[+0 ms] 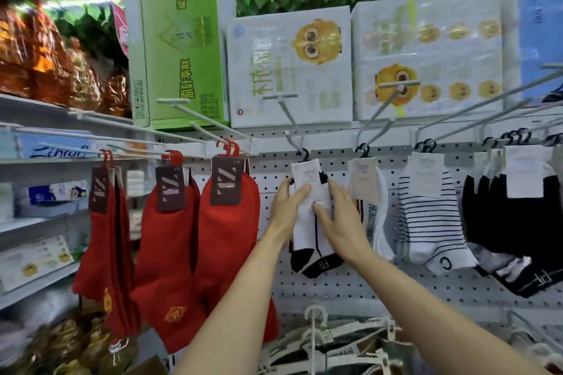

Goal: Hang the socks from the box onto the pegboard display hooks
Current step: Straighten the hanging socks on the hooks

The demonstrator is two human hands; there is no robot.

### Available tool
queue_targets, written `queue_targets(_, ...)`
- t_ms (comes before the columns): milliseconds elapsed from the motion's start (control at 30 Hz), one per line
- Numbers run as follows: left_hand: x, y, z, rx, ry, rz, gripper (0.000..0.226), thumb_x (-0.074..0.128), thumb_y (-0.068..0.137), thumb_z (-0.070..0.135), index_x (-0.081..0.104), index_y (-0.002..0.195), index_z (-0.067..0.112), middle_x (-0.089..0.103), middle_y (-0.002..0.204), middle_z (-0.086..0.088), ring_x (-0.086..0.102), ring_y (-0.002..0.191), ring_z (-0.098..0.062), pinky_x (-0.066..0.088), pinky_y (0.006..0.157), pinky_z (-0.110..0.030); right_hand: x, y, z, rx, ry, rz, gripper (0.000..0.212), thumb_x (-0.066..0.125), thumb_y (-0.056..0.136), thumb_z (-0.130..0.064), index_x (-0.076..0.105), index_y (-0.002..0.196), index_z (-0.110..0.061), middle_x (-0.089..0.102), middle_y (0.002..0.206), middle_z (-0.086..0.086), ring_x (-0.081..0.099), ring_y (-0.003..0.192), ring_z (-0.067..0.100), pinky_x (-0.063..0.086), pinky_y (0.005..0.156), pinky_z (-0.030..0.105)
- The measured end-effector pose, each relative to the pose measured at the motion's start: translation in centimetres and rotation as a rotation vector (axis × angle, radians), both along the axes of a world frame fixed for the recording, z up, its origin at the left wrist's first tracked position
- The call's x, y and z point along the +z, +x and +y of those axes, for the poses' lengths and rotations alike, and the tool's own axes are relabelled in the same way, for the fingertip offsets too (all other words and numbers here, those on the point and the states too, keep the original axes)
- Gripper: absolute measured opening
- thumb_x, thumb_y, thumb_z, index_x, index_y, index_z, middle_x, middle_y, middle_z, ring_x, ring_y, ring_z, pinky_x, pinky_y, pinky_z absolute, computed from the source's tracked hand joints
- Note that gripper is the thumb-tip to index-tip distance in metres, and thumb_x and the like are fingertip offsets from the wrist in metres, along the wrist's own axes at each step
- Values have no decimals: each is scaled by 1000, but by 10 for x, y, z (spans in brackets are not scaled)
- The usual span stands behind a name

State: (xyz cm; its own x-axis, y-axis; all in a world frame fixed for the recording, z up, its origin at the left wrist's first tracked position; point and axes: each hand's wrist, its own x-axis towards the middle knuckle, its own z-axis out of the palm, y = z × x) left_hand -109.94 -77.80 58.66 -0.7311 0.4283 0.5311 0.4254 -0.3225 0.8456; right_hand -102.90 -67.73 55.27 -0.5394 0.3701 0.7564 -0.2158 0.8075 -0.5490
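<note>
While hung on a pegboard hook (297, 143), white-black socks (307, 222) get pinched by left hand (286, 207); right hand (338, 222) presses flat, 3 o'clock side.

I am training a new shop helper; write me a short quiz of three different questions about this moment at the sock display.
1. True or false: both hands touch the white sock with black toe that hangs on the pegboard.
2. Multiple choice: what hangs directly to the left of that sock? A) striped socks B) red socks C) black socks
3. Fill in: the hanger of the sock in the hands is coloured ____.

Key
1. True: the left hand holds its left edge and the right hand lies on its front.
2. B: the red socks; the striped socks hang to the right.
3. Black: the hanger sits on a hook.
</note>
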Motion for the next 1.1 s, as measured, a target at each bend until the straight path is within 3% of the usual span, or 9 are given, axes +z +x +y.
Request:
queue_targets(67, 1, 9, -7, -9, 21, 3, 18, 59, 96, 14, 60, 115, 15, 71, 109, 0, 68, 101, -17, 52, 84, -23, 0, 5, -5, 39, -48, 52, 59, 53, 100, -26, 29, 151, -10, 36, 154, 3, 30, 142, 15, 21, 116, 25)
queue_targets(200, -1, 26, -27, -37, 85, -3, 27, 61, 95, 14, 60, 121, 10, 71, 116, -6, 68, 107, -19, 52, 86, -23, -1, 20, -20, 102, -133, 111, 59, 54, 98, -31, 32, 151, -16, 41, 150, -1, 38, 138, 14, 35, 114, 42)
queue_targets(333, -3, 42, -45, -88, 129, 33, 29, 66, 91, 21, 61, 118, 10, 72, 115, -8, 67, 109, -27, 51, 97, -41, -2, 41, -42, 135, -141, 193, 52, 55, 97, -31, 39, 146, -20, 49, 140, -6, 45, 130, 10, 40, 109, 42)
queue_targets(467, -4, 57, -59, -112, 159, 67, 34, 67, 86, 25, 61, 116, 10, 72, 114, -10, 66, 111, -31, 48, 101, -46, -3, 59, -57, 122, -137, 234, 50, 53, 98, -35, 42, 145, -23, 51, 137, -10, 45, 128, 5, 41, 108, 40)
queue_targets(633, -5, 69, -69, -112, 154, 110, 25, 62, 96, 15, 61, 121, 12, 72, 117, -5, 66, 113, -22, 47, 104, -41, -3, 67, -70, 66, -126, 239, 51, 51, 99, -37, 42, 145, -19, 50, 140, -7, 44, 129, 7, 41, 108, 41)
queue_targets(800, -4, 68, -73, -30, 98, 148, 32, 66, 93, 26, 59, 123, 15, 70, 118, 0, 64, 113, -15, 46, 106, -46, -3, 71, -71, 14, -114, 222, 48, 53, 99, -31, 43, 144, -15, 51, 137, -2, 48, 125, 11, 43, 105, 41)
queue_targets(900, -9, 69, -71, 267, 41, 336, 51, 68, 91, 31, 49, 137, 20, 56, 134, 6, 50, 126, -6, 37, 113, -34, -7, 75, -58, -39, -37, 228, 47, 54, 99, -30, 46, 142, -13, 55, 130, 0, 51, 119, 16, 44, 103, 38)
queue_targets(1000, -24, 87, -66, 631, 178, 739, 51, 60, 95, 28, 46, 139, 7, 49, 140, -6, 42, 133, -17, 29, 115, -28, -12, 80, -27, -245, 111, 280, 44, 50, 99, -35, 52, 136, -11, 56, 126, 4, 47, 119, 21, 38, 102, 33)
queue_targets(1100, -37, 107, -33, 501, 173, 937, 42, 51, 99, 20, 48, 137, 4, 52, 137, -9, 44, 132, -18, 31, 114, -26, -11, 80, 7, -391, 134, 311, 52, 48, 96, -37, 52, 135, -3, 52, 133, 12, 41, 123, 24, 34, 104, 35)
